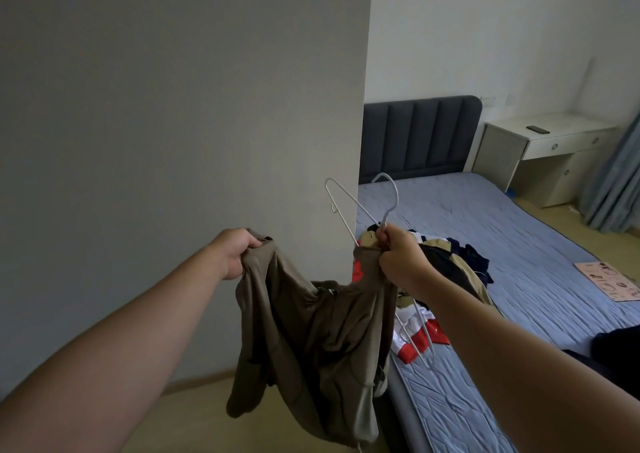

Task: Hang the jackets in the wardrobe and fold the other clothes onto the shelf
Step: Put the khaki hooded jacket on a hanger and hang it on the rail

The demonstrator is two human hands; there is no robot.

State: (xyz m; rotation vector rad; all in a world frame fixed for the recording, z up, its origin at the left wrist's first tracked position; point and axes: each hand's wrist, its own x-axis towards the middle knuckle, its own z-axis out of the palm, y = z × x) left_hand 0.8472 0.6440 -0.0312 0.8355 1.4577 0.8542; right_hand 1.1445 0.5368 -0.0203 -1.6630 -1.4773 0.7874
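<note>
Two hands share one olive-brown jacket [311, 331], which you hold up in the air just off the near corner of the bed [502, 244]. Your left hand [235, 255] is clenched on one bunched edge of the jacket, on the side away from the bed. Your right hand [398, 258] grips the other edge together with the neck of a white wire hanger [367, 206] (its hook rises above your knuckles, and its lower bar shows below your wrist, over the bed). The cloth sags between your fists and hangs down toward the floor. On the bed, right behind your right hand, lies a pile of clothes [450, 269] in red, white, tan and navy. Beyond the bed's far corner stands a white desk [540, 147].
</note>
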